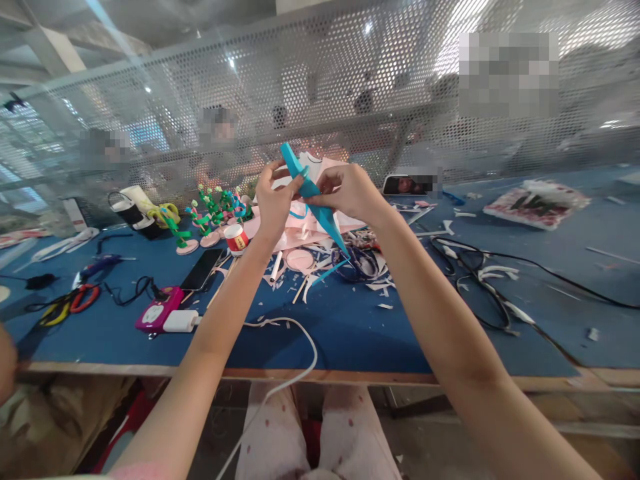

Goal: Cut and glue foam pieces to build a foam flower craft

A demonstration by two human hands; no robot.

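A bright blue strip (324,217), flat and tapering toward its lower end, is held up above the table, tilted from upper left to lower right. Whether it is foam or paper I cannot tell. My left hand (278,193) pinches it from the left, thumb on its face. From the right, my right hand (347,190) grips it between thumb and fingers. Behind and below lie pale pink sheets (285,233). Beneath the hands are scattered scraps, a thin blue offcut (327,272) and a round pink disc (300,260).
Small green cactus-like ornaments (210,213) stand at the left, near a red and white tub (236,239). A magenta power adapter (160,310), a dark phone (201,269), scissors (85,298) and a glue gun (103,265) lie closer. Black cables (475,267) cross the right side.
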